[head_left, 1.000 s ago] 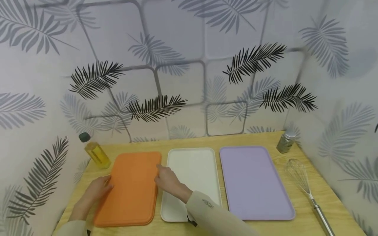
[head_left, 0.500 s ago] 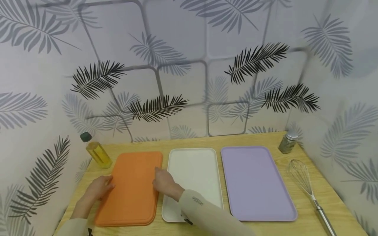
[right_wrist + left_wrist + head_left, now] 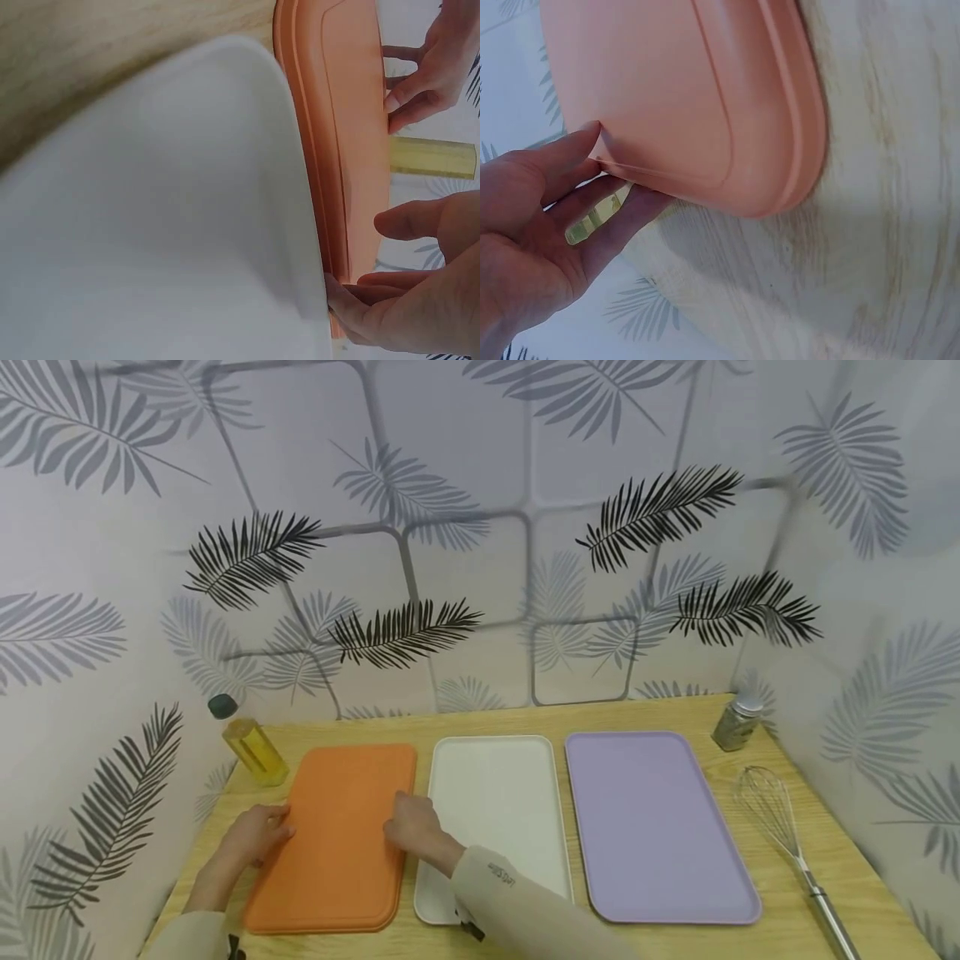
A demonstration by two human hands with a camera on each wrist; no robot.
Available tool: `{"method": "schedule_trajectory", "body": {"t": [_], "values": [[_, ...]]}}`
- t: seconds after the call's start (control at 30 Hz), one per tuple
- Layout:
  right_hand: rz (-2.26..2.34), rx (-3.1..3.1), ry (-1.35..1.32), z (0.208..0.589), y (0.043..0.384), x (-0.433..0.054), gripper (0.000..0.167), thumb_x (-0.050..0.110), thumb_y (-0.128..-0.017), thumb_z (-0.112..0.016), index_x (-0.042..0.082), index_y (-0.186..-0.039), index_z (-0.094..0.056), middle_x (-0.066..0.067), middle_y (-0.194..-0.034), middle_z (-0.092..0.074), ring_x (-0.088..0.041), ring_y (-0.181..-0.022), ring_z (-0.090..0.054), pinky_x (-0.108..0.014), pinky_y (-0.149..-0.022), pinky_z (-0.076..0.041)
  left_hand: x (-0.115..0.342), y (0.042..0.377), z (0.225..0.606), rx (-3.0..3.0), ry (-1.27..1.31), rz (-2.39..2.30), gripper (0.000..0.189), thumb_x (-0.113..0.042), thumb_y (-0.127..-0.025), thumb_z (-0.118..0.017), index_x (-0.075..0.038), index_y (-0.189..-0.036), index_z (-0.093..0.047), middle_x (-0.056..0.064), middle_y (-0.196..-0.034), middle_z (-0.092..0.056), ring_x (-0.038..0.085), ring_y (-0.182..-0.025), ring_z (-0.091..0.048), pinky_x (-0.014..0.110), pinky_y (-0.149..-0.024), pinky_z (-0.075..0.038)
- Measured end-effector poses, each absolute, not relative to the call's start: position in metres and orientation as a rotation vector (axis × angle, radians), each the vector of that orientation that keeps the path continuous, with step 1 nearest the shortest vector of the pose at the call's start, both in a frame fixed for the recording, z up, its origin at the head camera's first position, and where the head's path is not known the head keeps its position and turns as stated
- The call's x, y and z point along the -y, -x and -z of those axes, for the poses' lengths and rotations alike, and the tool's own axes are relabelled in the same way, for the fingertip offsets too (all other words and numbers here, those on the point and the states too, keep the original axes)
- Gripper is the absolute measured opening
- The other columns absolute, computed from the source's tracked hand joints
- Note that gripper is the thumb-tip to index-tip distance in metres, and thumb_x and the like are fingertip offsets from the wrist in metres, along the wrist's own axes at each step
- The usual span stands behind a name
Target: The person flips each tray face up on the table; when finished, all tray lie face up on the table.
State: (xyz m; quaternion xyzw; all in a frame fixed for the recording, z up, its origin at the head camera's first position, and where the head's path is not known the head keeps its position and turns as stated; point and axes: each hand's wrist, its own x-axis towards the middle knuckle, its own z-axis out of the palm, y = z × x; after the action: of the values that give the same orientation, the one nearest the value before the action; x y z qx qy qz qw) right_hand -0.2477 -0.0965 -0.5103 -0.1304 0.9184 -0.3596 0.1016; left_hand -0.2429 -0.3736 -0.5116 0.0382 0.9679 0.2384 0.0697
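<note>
An orange tray (image 3: 341, 839) with a stepped, double-looking rim lies at the left of the wooden table, its flat face up. My left hand (image 3: 257, 837) is at its left edge; in the left wrist view the thumb lies over the face and the fingers (image 3: 630, 217) reach along the side. On the opposite edge, my right hand (image 3: 417, 825) grips the rim, its fingers (image 3: 349, 307) tucked at the side next to the white tray (image 3: 498, 810) and its thumb over the face. The undersides of the fingertips are partly hidden.
Right of the white tray lies a purple tray (image 3: 660, 827). A whisk (image 3: 798, 860) rests near the right edge of the table (image 3: 480, 723), with a small spice jar (image 3: 737, 724) behind it. An oil bottle (image 3: 257, 752) stands at the back left; patterned walls enclose the table.
My right hand has slid slightly toward me along the orange tray's edge, its fingers now more curled down. My left hand stays at the left edge. The view has shifted slightly.
</note>
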Motion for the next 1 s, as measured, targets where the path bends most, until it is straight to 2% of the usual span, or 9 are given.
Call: {"method": "schedule_trajectory", "body": {"t": [0.07, 0.17, 0.27, 0.33, 0.43, 0.57, 0.8, 0.87, 1.0], "values": [[1.128, -2.694, 0.361, 0.509, 0.246, 0.095, 0.022, 0.004, -0.082, -0.058, -0.005, -0.102, -0.059, -0.009, -0.071, -0.052, -0.016, -0.054, -0.043, -0.023, -0.042, -0.035, 0.374, 0.243, 0.511, -2.916, -0.094, -0.721, 0.047, -0.010, -0.089, -0.065, 0.017, -0.125, -0.052, 0.042, -0.119, -0.051, 0.027, -0.064, -0.057, 0.032, -0.043, -0.051], [1.253, -2.663, 0.331, 0.506, 0.245, 0.092, 0.032, 0.003, -0.079, -0.059, -0.008, -0.108, -0.061, -0.017, -0.092, -0.065, -0.021, -0.070, -0.053, -0.029, -0.058, -0.049, 0.373, 0.242, 0.511, -2.922, -0.072, -0.730, 0.047, -0.011, -0.089, -0.065, 0.016, -0.125, -0.053, 0.041, -0.121, -0.051, 0.030, -0.073, -0.058, 0.032, -0.045, -0.051], [1.402, -2.575, 0.251, 0.505, 0.244, 0.089, 0.046, 0.003, -0.079, -0.058, -0.009, -0.124, -0.058, -0.022, -0.120, -0.062, -0.023, -0.088, -0.055, -0.034, -0.079, -0.051, 0.372, 0.241, 0.510, -2.900, -0.044, -0.774, 0.047, -0.012, -0.091, -0.065, 0.014, -0.127, -0.052, 0.040, -0.123, -0.050, 0.036, -0.084, -0.060, 0.033, -0.048, -0.054], [1.509, -2.487, 0.186, 0.505, 0.245, 0.087, 0.051, 0.002, -0.080, -0.058, -0.009, -0.130, -0.054, -0.022, -0.130, -0.057, -0.023, -0.089, -0.055, -0.033, -0.078, -0.050, 0.371, 0.240, 0.510, -2.888, -0.032, -0.794, 0.047, -0.013, -0.091, -0.064, 0.014, -0.128, -0.052, 0.041, -0.123, -0.050, 0.040, -0.089, -0.060, 0.034, -0.048, -0.055], [1.593, -2.431, 0.135, 0.507, 0.246, 0.086, 0.052, 0.001, -0.079, -0.059, -0.008, -0.130, -0.054, -0.021, -0.130, -0.057, -0.020, -0.085, -0.055, -0.028, -0.071, -0.049, 0.371, 0.238, 0.509, -2.878, -0.015, -0.807, 0.048, -0.013, -0.091, -0.064, 0.014, -0.129, -0.051, 0.041, -0.123, -0.049, 0.041, -0.090, -0.061, 0.035, -0.048, -0.055], [1.627, -2.478, 0.143, 0.510, 0.249, 0.084, 0.053, -0.003, -0.074, -0.063, -0.007, -0.127, -0.058, -0.019, -0.127, -0.060, -0.021, -0.104, -0.059, -0.029, -0.084, -0.052, 0.372, 0.237, 0.511, -2.873, -0.007, -0.809, 0.048, -0.014, -0.092, -0.064, 0.014, -0.129, -0.050, 0.041, -0.125, -0.048, 0.037, -0.087, -0.062, 0.034, -0.049, -0.055], [1.727, -2.531, 0.154, 0.522, 0.250, 0.077, 0.061, -0.019, -0.063, -0.063, -0.009, -0.123, -0.060, -0.021, -0.120, -0.064, -0.031, -0.106, -0.064, -0.034, -0.080, -0.057, 0.370, 0.236, 0.515, -2.826, 0.024, -0.863, 0.051, -0.017, -0.093, -0.063, 0.013, -0.132, -0.048, 0.042, -0.129, -0.044, 0.041, -0.092, -0.062, 0.035, -0.050, -0.056], [1.744, -2.531, 0.168, 0.524, 0.249, 0.076, 0.062, -0.020, -0.062, -0.065, -0.010, -0.123, -0.060, -0.022, -0.120, -0.064, -0.032, -0.114, -0.060, -0.035, -0.091, -0.052, 0.369, 0.236, 0.515, -2.827, 0.026, -0.854, 0.051, -0.017, -0.093, -0.063, 0.012, -0.132, -0.048, 0.042, -0.129, -0.044, 0.041, -0.092, -0.061, 0.035, -0.050, -0.056], [1.789, -2.494, 0.182, 0.523, 0.247, 0.073, 0.060, -0.020, -0.064, -0.068, -0.010, -0.123, -0.060, -0.023, -0.119, -0.063, -0.033, -0.116, -0.058, -0.040, -0.096, -0.049, 0.367, 0.234, 0.513, -2.847, 0.009, -0.834, 0.050, -0.016, -0.093, -0.063, 0.013, -0.131, -0.049, 0.042, -0.127, -0.045, 0.040, -0.091, -0.061, 0.035, -0.050, -0.055]]}}
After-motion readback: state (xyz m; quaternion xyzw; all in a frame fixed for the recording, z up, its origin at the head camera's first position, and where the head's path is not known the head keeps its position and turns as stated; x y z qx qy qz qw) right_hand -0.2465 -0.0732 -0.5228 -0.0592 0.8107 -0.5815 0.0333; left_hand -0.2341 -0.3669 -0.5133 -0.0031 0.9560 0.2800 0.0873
